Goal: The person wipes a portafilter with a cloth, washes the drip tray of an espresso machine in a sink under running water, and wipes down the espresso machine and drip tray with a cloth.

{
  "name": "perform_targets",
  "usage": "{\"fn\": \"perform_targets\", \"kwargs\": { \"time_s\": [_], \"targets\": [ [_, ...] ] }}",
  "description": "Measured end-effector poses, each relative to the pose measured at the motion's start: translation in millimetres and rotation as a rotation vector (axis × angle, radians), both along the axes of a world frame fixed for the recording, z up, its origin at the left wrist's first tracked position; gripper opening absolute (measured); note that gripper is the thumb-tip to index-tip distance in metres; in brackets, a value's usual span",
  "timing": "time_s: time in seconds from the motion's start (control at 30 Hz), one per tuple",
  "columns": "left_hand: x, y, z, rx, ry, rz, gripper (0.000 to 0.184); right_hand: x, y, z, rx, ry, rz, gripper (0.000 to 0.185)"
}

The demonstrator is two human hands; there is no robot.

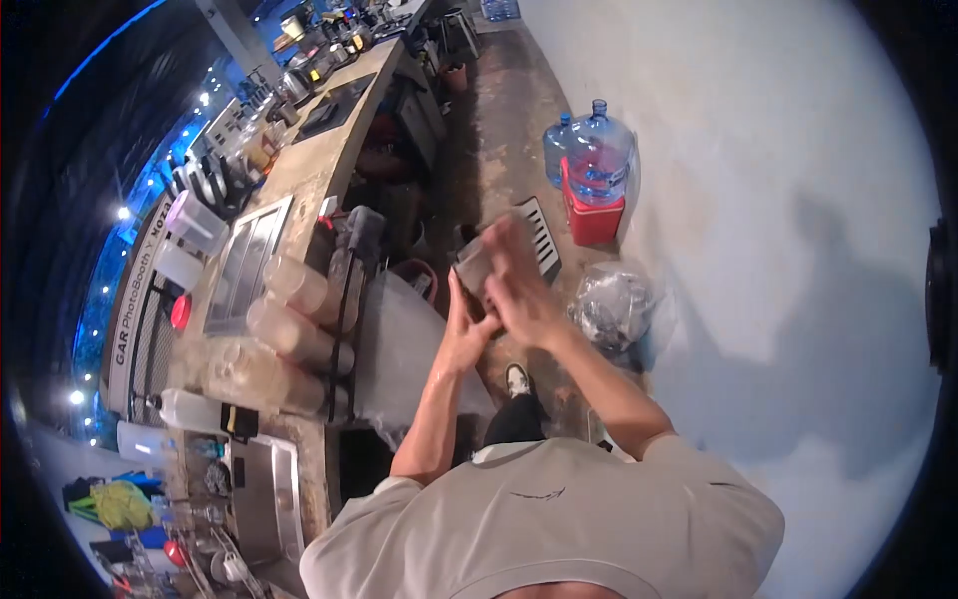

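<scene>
In the head view, my left hand [465, 329] is raised in front of my body, with its fingers along the near-left side of a grey-brown item [473, 264] and its thumb pointing right. The item's kind is unclear, as it is partly covered and blurred. Close against it on the right is my right hand [517, 295], its fingers smeared by motion, so their grip does not show. Both hands are close together above the floor, to the right of the counter.
Clear plastic containers [299, 334] line the counter [304, 170] on the left, near a sink [284, 499]. Blue water jugs [601, 150], one on a red crate [593, 220], stand by the white wall. A plastic bag [611, 304] lies on the floor below them.
</scene>
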State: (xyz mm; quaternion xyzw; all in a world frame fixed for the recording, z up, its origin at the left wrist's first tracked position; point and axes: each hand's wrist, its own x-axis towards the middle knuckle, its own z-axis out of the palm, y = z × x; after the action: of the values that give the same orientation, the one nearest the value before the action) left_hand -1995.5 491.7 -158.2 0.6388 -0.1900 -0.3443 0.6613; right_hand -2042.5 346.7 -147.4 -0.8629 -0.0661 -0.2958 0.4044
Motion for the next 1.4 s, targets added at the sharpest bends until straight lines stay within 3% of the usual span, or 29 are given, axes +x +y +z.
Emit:
{"fn": "perform_targets", "kwargs": {
  "time_s": [0.07, 0.13, 0.17, 0.23, 0.3, 0.47, 0.57, 0.63, 0.73, 0.8, 0.9, 0.97, 1.03, 1.07, 1.13, 1.17, 1.3, 1.4],
  "targets": [
    [16, -24, -11, -0.13, -0.214, 0.058, 0.089, 52, -44, -23, 0.099, -0.027, -0.097, 0.059],
    [41, -47, -20, -0.264, -0.428, 0.123, 0.082, 101, -78, -36, -0.07, -0.048, -0.311, 0.062],
    [66, -57, -21, -0.273, -0.433, 0.117, 0.082, 124, -78, -37, -0.145, -0.189, -0.298, 0.06],
    [123, -71, -27, -0.415, -0.13, 0.262, 0.084, 153, -59, -29, -0.215, -0.324, -0.285, 0.058],
    [183, -79, -23, -0.552, 0.174, 0.407, 0.086, 171, -41, -6, -0.21, -0.106, -0.063, 0.053],
    [310, -95, 2, -0.867, 0.089, 0.356, 0.085, 255, -49, -24, -0.167, -0.153, -0.03, 0.05],
    [349, -117, 1, -0.846, 0.096, 0.338, 0.086, 324, -85, -7, -0.211, -0.148, -0.108, 0.049],
    [375, -133, -1, -0.821, 0.091, 0.308, 0.087, 386, -132, 14, -0.101, -0.147, -0.273, 0.05],
    [422, -157, -14, -0.762, 0.096, 0.307, 0.088, 475, -191, 1, -0.106, -0.288, -0.341, 0.055],
    [455, -187, -24, -0.721, 0.107, 0.29, 0.088, 533, -204, -6, -0.449, -0.241, -0.542, 0.06],
    [521, -234, -22, -0.738, 0.148, 0.316, 0.083, 575, -198, 1, -0.392, -0.18, -0.53, 0.068],
    [567, -257, -18, -0.744, 0.18, 0.398, 0.078, 618, -227, -2, -0.32, -0.251, -0.224, 0.071],
    [600, -281, -14, -0.715, 0.082, 0.406, 0.077, 675, -286, 1, -0.063, -0.12, -0.161, 0.073],
    [620, -300, -8, -0.685, 0.002, 0.381, 0.077, 700, -304, 9, -0.064, -0.144, -0.14, 0.073],
    [665, -337, 4, -0.618, -0.136, 0.327, 0.076, 744, -333, 23, -0.474, -0.051, -0.432, 0.076],
    [688, -346, 8, -0.616, -0.138, 0.346, 0.076, 762, -338, 27, -0.473, -0.052, -0.413, 0.076],
    [787, -354, 16, -0.738, 0.028, 0.375, 0.071, 822, -343, 36, -0.19, -0.373, 0.133, 0.055],
    [870, -369, -11, -0.845, 0.131, 0.345, 0.068, 884, -389, 23, -0.037, -0.233, 0.404, 0.04]
  ]
}}
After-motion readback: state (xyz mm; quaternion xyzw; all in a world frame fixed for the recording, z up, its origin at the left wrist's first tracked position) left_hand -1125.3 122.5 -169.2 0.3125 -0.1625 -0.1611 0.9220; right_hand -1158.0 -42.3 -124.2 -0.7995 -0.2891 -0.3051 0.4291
